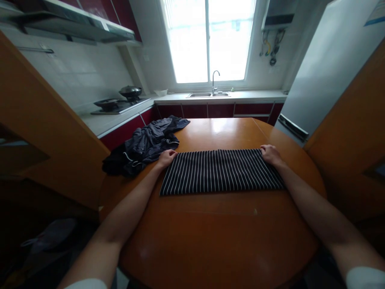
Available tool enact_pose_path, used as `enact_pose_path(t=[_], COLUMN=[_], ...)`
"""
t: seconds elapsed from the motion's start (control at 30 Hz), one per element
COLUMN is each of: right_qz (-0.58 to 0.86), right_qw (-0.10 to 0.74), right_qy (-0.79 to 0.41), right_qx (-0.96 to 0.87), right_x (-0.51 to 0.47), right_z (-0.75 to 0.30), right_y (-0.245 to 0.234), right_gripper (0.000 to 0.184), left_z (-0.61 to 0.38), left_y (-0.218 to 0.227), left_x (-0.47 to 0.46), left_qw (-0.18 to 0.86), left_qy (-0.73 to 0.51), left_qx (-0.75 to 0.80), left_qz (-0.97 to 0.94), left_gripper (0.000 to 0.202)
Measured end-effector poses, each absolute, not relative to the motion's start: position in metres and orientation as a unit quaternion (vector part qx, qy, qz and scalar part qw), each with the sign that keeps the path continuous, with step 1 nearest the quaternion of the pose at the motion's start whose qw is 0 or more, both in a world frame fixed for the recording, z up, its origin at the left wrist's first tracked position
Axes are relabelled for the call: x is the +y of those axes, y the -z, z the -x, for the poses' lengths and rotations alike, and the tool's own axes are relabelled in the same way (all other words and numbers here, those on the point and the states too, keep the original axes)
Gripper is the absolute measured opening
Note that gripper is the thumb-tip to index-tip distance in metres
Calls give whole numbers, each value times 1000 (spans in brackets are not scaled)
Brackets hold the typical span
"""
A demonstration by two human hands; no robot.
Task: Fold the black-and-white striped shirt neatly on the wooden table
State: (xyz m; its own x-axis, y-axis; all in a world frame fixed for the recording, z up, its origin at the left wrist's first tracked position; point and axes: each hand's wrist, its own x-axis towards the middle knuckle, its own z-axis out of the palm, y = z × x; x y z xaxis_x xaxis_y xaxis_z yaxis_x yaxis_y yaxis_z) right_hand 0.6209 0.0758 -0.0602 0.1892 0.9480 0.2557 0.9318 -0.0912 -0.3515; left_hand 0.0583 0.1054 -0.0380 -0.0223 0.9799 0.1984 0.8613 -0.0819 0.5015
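A black cloth with white stripes (221, 171), folded into a wide flat band, lies across the wooden table (222, 233). My left hand (167, 158) pinches its far left corner between closed fingers. At the far right corner, my right hand (270, 154) is closed on the same cloth. The far edge runs nearly straight between the two hands. Just left of my left hand rests a crumpled heap of dark clothing (147, 142) with white cords.
Beyond the table, a counter holds a sink with a tap (214, 82). A stove (120, 105) bears a lidded pan (131, 91) and another pan (107, 104). The fridge (326, 68) stands at right. Wooden doors flank the table on both sides.
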Motion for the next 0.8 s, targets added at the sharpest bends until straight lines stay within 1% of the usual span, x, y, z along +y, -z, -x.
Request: enact_pose_path(t=[0.1, 0.23, 0.37, 0.57, 0.7, 0.8], right_qz=[746, 749, 747, 767, 782, 789], right_qw=[258, 301, 341, 342, 343, 333], right_qy=[-45, -105, -97, -82, -60, -58], right_qx=[-612, -581, -562, -538, -517, -514], right_x=[80, 80, 80, 81, 79, 77], right_z=[-632, -632, -630, -628, -624, -620], right_y=[61, 60, 59, 61, 60, 59], right_gripper=[34, 25, 22, 22, 22, 23], left_z=[-61, -63, -61, -64, -65, -67], left_y=[38, 35, 32, 35, 34, 34], left_x=[107, 102, 95, 93, 92, 89], left_qw=[119, 126, 121, 91, 66, 42], left_qy=[-267, -301, -322, -308, -303, -267], left_qx=[675, 669, 673, 712, 726, 739], left_qz=[-677, -668, -655, -625, -613, -617], left_gripper=[20, 21, 19, 13, 13, 16])
